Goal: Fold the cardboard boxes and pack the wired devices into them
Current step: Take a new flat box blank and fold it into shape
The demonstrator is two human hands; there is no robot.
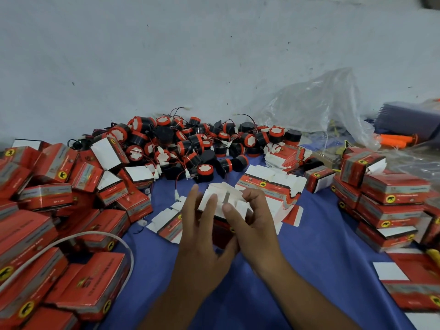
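From 8 to 10 o'clock a tumbled heap of closed boxes (54,210), red with white ends, banks up along the edge of the blue cloth (309,246). At 12 o'clock, against the wall, lie the wired devices (181,141): black drums with red collars, their thin red and black leads and white plugs tangled across one another. Just below centre, the left hand (202,225) lies with its fingers nearly straight and spread against the near side of the half-folded box (223,189), bracing it rather than closing round it, with the thumb reaching underneath. The box sits between the two hands, raised just above the cloth, white inner flaps uppermost and still splayed. The right hand (257,222) has its fingers curled over the far flaps and its thumb pressed in from the near side, pinching the card. This is probably thin, light carton board: stiff along the panels, weak at the creases, quick to crumple or tear at the tabs, so it is best held by the side walls and bent only on the scored lines. The devices look compact and denser; take them by the drum, not the leads. At 1 o'clock wait the flat blanks (269,186); at 2 o'clock slumps a clear plastic bag (316,103); at 3 o'clock rises a second stack of boxes (390,198).
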